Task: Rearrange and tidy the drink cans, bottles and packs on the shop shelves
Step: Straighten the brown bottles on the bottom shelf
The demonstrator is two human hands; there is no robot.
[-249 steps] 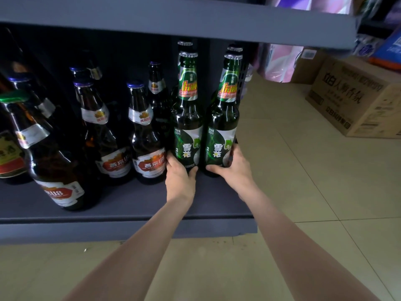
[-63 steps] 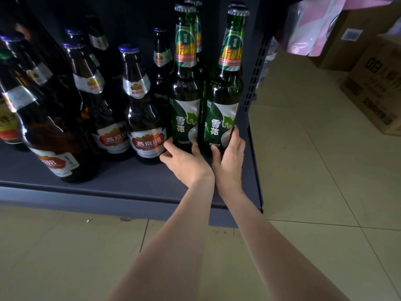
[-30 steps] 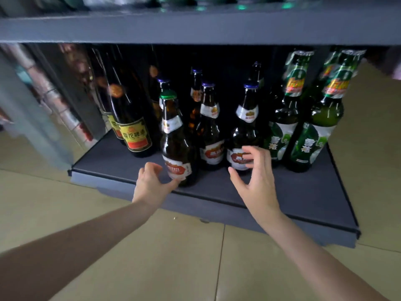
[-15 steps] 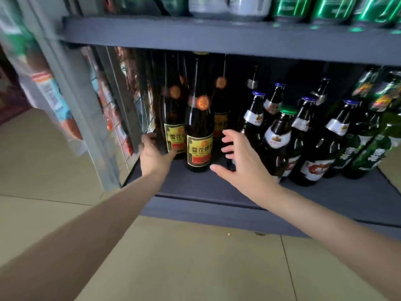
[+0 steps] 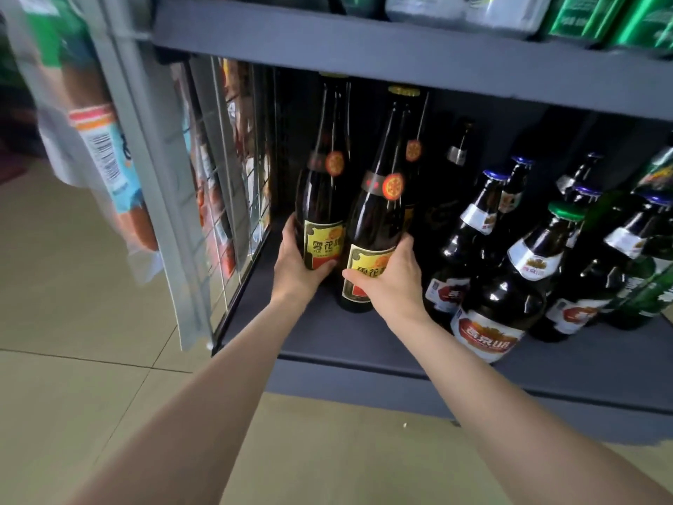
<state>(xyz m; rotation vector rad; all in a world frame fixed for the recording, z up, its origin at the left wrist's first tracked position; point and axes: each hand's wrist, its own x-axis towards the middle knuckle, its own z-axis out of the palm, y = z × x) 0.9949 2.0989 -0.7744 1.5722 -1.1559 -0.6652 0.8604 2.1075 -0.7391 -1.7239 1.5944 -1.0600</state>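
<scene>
So that the two tall dark beer bottles at the bottom shelf's [image 5: 327, 333] left end line up, the left hand [image 5: 296, 262] grips the farther bottle [image 5: 322, 198] and the right hand [image 5: 391, 278] clasps the nearer bottle [image 5: 375, 227].

Both hands have left the two green bottles at the right end of the shelf and gone to its left end. Half a second ago they were reaching with spread fingers; now the left hand [image 5: 296, 266] grips the base of the left dark bottle [image 5: 322, 198], and the right hand [image 5: 391, 277] wraps the front dark bottle [image 5: 378, 227], which now leans to the right instead of standing upright.
</scene>
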